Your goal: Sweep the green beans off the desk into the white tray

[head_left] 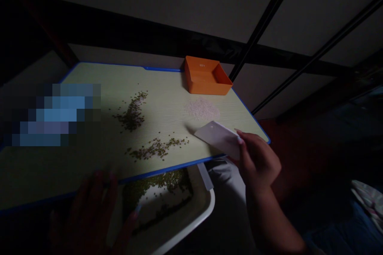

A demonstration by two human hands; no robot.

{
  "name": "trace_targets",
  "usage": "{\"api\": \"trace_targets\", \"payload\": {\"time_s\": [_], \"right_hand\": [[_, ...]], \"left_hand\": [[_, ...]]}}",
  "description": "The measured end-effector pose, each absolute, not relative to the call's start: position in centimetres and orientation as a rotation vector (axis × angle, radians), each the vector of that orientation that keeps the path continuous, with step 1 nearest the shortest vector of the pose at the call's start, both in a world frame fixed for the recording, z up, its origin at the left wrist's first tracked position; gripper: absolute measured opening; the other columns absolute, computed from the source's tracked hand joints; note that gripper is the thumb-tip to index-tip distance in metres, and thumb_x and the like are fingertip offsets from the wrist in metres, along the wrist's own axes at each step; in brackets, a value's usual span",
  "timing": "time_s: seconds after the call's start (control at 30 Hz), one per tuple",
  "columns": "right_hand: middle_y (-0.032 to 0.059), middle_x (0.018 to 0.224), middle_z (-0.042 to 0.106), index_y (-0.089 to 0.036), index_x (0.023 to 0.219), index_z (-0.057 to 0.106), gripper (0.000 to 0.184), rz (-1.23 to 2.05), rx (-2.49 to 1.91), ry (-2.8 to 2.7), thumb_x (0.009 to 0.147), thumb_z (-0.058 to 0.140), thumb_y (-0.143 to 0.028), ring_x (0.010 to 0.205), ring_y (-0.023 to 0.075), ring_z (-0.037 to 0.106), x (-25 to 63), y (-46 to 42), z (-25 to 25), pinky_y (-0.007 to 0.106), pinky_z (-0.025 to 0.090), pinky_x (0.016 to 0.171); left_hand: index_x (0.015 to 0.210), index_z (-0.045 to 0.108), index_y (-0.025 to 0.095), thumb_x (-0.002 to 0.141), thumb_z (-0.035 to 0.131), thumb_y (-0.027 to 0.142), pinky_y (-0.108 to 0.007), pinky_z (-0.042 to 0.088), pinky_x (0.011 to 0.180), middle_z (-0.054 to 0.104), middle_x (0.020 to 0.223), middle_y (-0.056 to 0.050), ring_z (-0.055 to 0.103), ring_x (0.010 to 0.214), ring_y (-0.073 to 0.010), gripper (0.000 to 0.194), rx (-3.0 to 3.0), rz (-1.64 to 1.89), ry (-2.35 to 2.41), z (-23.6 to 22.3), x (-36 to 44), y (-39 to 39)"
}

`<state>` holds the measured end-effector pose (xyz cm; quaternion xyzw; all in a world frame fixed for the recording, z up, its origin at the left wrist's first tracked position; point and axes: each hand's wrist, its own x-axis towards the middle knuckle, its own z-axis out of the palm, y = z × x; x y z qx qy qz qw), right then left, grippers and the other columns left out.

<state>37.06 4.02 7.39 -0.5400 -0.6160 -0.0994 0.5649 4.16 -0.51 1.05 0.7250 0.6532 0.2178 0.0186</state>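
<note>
My right hand (261, 163) pinches a white flat card (220, 137) by its right end. The card is tilted over the table's near right part, its far edge close to a spread of small pale grains (202, 109). In the dark at lower left, my left hand (92, 211) has its fingers apart at the table's near edge. Its thumb reaches over a white basin (206, 203), whose left rim is hidden. Small green beans (167, 179) lie inside the basin. Two patches of beans mixed with pale grains, a far patch (131, 115) and a near patch (157, 148), lie on the tabletop.
The pale table (167, 107) has a blue edge. An orange open box (209, 85) stands at its far right corner. Blurred-out blue shapes (60, 113) cover the left side. Behind the table is a panelled wall (149, 0); patterned cloth (369, 201) shows at lower right.
</note>
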Motion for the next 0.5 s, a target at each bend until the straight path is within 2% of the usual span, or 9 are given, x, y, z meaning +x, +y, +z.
{"api": "trace_targets", "payload": {"time_s": [0.17, 0.3, 0.5], "right_hand": [[0.0032, 0.093, 0.08, -0.025, 0.094, 0.078, 0.012, 0.057, -1.394, -1.309, 0.088, 0.068, -0.025, 0.085, 0.0183, 0.075, 37.0, 7.2, 8.8, 0.031, 0.059, 0.075], [0.0043, 0.091, 0.081, -0.023, 0.086, 0.078, 0.011, 0.226, -1.415, -1.22, 0.083, 0.07, -0.03, 0.086, 0.0198, 0.074, 36.7, 9.2, 9.0, 0.034, 0.058, 0.08], [0.0037, 0.089, 0.081, -0.023, 0.08, 0.078, 0.011, 0.393, -1.411, -1.161, 0.077, 0.073, -0.033, 0.085, 0.021, 0.074, 36.6, 10.0, 9.0, 0.035, 0.057, 0.079]], "left_hand": [[0.153, 0.008, 0.044, 0.088, 0.038, 0.044, -0.068, 0.009, 0.125, 0.013, 0.171, 0.005, 0.014, 0.158, -0.0269, 0.071, 2.264, 0.702, 2.024, 1.1, 4.1, -0.6], [0.153, 0.008, 0.043, 0.089, 0.038, 0.044, -0.068, 0.004, 0.125, 0.01, 0.172, 0.005, 0.011, 0.158, -0.0264, 0.071, 2.258, 0.676, 2.02, 1.4, 4.3, -0.5], [0.153, 0.007, 0.044, 0.088, 0.038, 0.044, -0.068, 0.008, 0.125, 0.01, 0.172, 0.007, 0.012, 0.158, -0.0272, 0.072, 2.277, 0.693, 2.018, 0.9, 4.0, -0.4]]}}
